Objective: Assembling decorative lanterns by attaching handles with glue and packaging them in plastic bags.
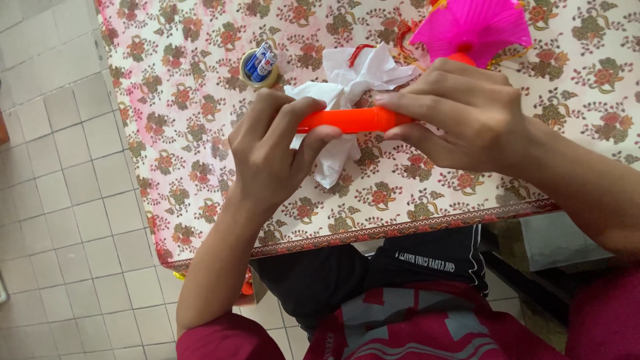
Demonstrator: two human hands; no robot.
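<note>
Setting: domestic, likely a home dining or craft corner | Evidence: table under floral-patterned cream and red cloth with woven border [200, 167] | floor of small pale grey square tiles [60, 200] | small round yellow-rimmed cup holding blue and white batteries [260, 67] | crumpled white tissue paper [347, 87] | pink pleated paper lantern top [473, 23]
</note>
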